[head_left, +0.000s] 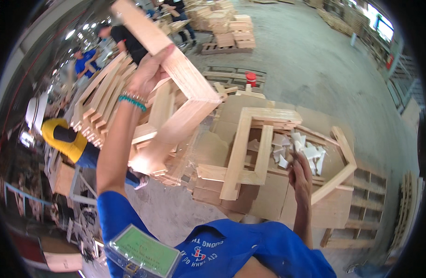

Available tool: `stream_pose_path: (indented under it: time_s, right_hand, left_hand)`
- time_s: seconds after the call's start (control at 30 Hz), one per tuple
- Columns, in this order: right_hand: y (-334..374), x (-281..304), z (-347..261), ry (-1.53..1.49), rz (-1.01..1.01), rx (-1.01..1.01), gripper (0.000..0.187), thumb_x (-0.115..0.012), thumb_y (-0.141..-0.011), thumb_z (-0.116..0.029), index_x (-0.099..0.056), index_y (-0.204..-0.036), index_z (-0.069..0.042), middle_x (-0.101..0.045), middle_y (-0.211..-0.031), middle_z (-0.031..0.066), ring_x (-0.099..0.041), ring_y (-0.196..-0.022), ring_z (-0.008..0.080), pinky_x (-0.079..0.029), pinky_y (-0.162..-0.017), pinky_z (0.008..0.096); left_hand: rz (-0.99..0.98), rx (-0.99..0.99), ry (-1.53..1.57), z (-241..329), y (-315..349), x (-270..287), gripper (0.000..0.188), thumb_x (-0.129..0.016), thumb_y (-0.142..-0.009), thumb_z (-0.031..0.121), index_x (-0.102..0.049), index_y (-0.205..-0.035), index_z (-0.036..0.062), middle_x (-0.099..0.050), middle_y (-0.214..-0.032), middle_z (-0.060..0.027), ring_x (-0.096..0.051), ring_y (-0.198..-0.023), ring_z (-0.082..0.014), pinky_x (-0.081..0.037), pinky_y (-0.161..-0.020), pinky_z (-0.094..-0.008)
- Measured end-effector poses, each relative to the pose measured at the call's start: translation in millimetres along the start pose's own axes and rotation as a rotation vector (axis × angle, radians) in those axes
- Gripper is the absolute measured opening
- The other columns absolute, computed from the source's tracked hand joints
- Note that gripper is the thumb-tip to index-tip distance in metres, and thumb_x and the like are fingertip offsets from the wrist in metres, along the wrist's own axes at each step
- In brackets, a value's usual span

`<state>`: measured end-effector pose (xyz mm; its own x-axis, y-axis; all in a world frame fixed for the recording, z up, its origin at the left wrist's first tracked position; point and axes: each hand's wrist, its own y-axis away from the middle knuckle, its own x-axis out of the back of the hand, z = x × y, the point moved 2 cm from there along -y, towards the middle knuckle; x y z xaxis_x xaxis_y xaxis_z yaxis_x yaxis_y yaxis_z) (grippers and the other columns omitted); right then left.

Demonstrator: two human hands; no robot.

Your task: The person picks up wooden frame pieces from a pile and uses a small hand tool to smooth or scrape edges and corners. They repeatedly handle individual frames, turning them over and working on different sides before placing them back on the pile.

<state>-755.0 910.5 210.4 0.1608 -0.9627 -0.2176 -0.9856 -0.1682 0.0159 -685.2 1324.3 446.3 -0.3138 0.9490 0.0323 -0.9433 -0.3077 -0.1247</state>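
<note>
Raised at the upper left, my left hand (150, 74) is closed around one arm of an angled wooden frame (187, 74). The frame's boards meet at a corner that points right, and its lower board reaches down toward a stack of similar frames (101, 99). My right hand (300, 172) is over the cardboard-covered work surface (275, 199), beside a heap of white scraps (312, 155). Its fingers are drawn together, and what they hold, if anything, is not clear. More wooden frames lie around the scraps, one U-shaped frame (240, 148) left of them and an angled frame (345, 162) at the right.
Wooden pallets (368, 199) lie at the right of the work surface. Beyond it are a red bucket (251, 78) and stacked timber (231, 32). A person in yellow (67, 141) stands close at the left, with other people (124, 39) farther back.
</note>
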Motion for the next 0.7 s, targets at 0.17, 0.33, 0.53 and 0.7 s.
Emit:
stream_pose_path:
  time_s: [0.17, 0.33, 0.53, 0.7]
  right_hand:
    - [-12, -26, -85, 0.310, -0.012, 0.602, 0.038, -0.050, -0.092, 0.001, -0.054, -0.129, -0.005, -0.057, -0.093, 0.0078, -0.052, -0.081, 0.0146, -0.042, -0.071, 0.0235]
    - [-26, -8, -112, 0.337, 0.208, 0.851, 0.035, -0.056, -0.087, 0.005, -0.064, -0.118, -0.009, -0.053, -0.092, 0.0089, -0.050, -0.077, 0.0154, -0.041, -0.065, 0.0249]
    - [-34, 18, -109, 0.513, 0.333, 0.863, 0.035, -0.059, -0.081, 0.006, -0.067, -0.113, -0.008, -0.052, -0.092, 0.0092, -0.052, -0.067, 0.0178, -0.044, -0.056, 0.0276]
    - [-26, 26, -95, 0.643, 0.300, 0.844, 0.035, -0.061, -0.079, 0.004, -0.068, -0.111, -0.011, -0.053, -0.092, 0.0094, -0.057, -0.070, 0.0194, -0.046, -0.057, 0.0286]
  left_hand:
    - [0.167, -0.222, 0.382, -11, 31, -77, 0.033, -0.064, -0.090, 0.025, -0.054, -0.113, 0.0038, -0.064, -0.107, -0.0109, -0.065, -0.095, -0.0219, -0.056, -0.082, -0.0361]
    - [0.262, -0.169, 0.600, -42, 54, -148, 0.026, -0.063, -0.090, 0.025, -0.058, -0.106, 0.0053, -0.064, -0.108, -0.0128, -0.064, -0.099, -0.0244, -0.056, -0.086, -0.0409]
    - [0.226, -0.114, 0.695, -58, 69, -200, 0.025, -0.069, -0.086, 0.025, -0.060, -0.103, 0.0079, -0.065, -0.102, -0.0083, -0.064, -0.096, -0.0228, -0.055, -0.086, -0.0397]
    - [0.232, -0.106, 0.715, -60, 71, -226, 0.024, -0.068, -0.087, 0.024, -0.060, -0.103, 0.0076, -0.065, -0.102, -0.0082, -0.063, -0.098, -0.0232, -0.055, -0.086, -0.0391]
